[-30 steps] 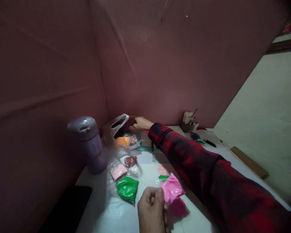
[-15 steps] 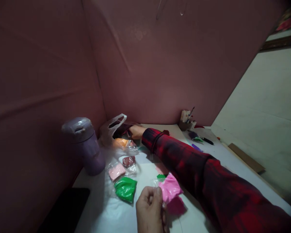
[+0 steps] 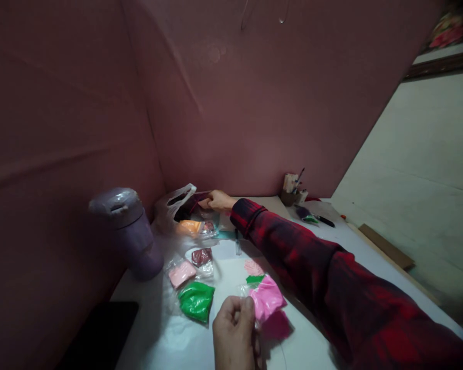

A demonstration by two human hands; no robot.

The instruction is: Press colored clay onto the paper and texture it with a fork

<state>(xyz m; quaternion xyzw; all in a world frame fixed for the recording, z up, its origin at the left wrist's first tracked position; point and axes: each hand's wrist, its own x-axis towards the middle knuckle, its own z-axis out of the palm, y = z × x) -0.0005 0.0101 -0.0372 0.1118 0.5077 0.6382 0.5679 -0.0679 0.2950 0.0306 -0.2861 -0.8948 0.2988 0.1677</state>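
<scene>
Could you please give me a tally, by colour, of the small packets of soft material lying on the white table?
Green packet: 1
Bright pink packet: 1
Pale pink packet: 1
Dark red packet: 1
Orange packet: 1
Total: 5

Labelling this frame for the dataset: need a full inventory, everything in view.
flask: 1, lilac, lidded, table's left edge by the partition
plastic bag: 1, clear-white, far corner, mouth open
orange packet: 1, just in front of the bag
dark red packet: 1, mid table
pale pink packet: 1, left of the dark red one
green packet: 1, near table edge
bright pink packet: 1, beside the near hand
pen cup: 1, brownish, by the back wall
dark slab: 1, black, bottom left
table: 1, white
right hand: at the bag's mouth, red plaid sleeve
left hand: closed, pinching the bright pink packet's wrapper
</scene>
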